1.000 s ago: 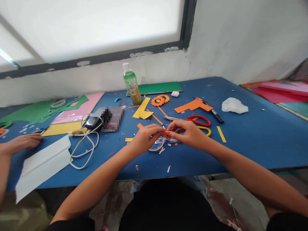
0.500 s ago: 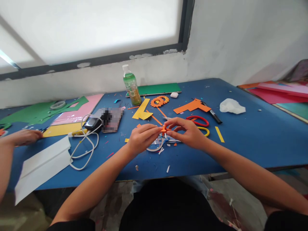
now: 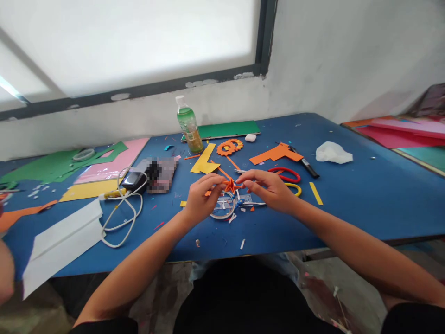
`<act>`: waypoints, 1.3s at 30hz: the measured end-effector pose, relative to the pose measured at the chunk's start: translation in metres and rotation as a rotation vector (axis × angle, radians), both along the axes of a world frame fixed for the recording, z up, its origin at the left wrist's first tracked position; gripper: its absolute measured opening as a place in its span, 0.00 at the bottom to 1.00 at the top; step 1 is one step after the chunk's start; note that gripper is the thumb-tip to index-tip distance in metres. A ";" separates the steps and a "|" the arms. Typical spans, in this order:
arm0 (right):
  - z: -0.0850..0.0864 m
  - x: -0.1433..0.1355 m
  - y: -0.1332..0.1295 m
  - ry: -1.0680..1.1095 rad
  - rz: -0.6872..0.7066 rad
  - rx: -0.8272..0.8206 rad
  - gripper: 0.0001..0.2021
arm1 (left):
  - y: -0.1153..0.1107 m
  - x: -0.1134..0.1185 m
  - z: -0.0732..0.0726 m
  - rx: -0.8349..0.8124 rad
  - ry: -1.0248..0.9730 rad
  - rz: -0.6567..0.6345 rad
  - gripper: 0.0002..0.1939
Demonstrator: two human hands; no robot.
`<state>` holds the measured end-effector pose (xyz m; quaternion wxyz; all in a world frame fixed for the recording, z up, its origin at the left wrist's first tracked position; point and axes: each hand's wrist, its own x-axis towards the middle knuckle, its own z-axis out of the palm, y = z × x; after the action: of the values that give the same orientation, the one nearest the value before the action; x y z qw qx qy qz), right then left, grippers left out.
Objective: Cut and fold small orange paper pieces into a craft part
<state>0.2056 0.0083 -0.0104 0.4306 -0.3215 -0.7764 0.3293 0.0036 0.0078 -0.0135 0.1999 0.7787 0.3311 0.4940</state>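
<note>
A folded orange paper star (image 3: 231, 185) is held just above the table, in front of me. My left hand (image 3: 204, 197) pinches its left side between thumb and fingers. At the star's right points, my right hand (image 3: 266, 188) has its thumb and index finger closed in. Beneath the star lies a white ring (image 3: 222, 216) with blue bits tied to it, next to a clear ruler-like strip (image 3: 247, 198). Scissors with one red handle (image 3: 291, 174) and one yellow handle (image 3: 296, 189) rest behind my right hand, which partly hides them.
Behind my hands are orange paper gears (image 3: 229, 147), yellow paper (image 3: 205, 160), an orange offcut (image 3: 277, 153), a black marker (image 3: 308, 167) and a bottle (image 3: 189, 125). A white cable (image 3: 132, 218) and white folded paper (image 3: 64, 243) lie left, near another person's arm (image 3: 5, 273).
The star has shifted slightly left and turned, showing more of its points. My right fingers have drawn back a little from its middle. The other person's hand has left the yellow sheet at left.
</note>
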 end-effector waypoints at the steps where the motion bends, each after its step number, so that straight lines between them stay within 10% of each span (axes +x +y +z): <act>1: 0.000 0.000 0.000 -0.005 0.007 -0.003 0.12 | 0.001 0.001 0.000 -0.112 -0.058 -0.016 0.10; 13: -0.010 -0.005 0.003 -0.040 -0.017 0.054 0.12 | 0.016 0.004 0.008 -1.238 -0.660 -0.187 0.06; 39: -0.017 -0.001 0.009 -0.263 -0.125 0.284 0.11 | 0.008 0.008 0.004 -1.560 -0.513 -0.364 0.08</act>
<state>0.2050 0.0174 -0.0275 0.3862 -0.3453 -0.8431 0.1441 0.0116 0.0154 -0.0091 0.8265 0.3221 0.3910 0.2453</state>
